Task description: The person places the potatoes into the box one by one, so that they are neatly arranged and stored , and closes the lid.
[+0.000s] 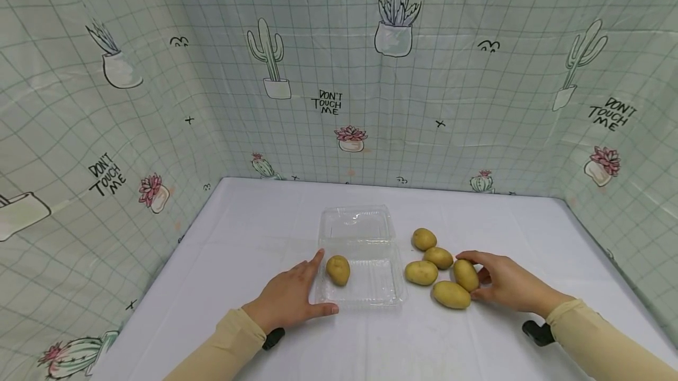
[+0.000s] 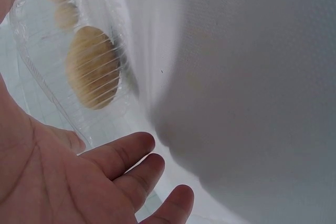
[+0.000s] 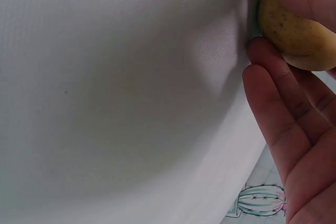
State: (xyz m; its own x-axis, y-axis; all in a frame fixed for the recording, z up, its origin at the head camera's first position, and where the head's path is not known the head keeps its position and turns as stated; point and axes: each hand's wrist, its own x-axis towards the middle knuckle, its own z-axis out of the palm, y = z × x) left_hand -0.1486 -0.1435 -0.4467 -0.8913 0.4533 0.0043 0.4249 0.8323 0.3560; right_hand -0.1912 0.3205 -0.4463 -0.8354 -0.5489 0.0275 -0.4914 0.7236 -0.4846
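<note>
A clear plastic clamshell box [image 1: 371, 303] lies with its lid folded back on the white table. One potato [image 1: 338, 270] sits at the left of its base; through the ribbed wall that potato [image 2: 93, 67] also shows in the left wrist view. My left hand [image 1: 290, 295] rests at the box's left side, thumb and fingers spread. On the right, my right hand [image 1: 505, 282] grips another potato [image 1: 466, 275] between thumb and fingers. The right wrist view catches this potato [image 3: 294, 30] under the thumb, with some fingers hidden behind it.
Several loose potatoes [image 1: 421, 273] lie between the box and my right hand, one [image 1: 451, 295] just in front of the gripped one. Behind the white table [image 1: 265, 210] hangs a cactus-print cloth [image 1: 450, 86], which also covers both sides.
</note>
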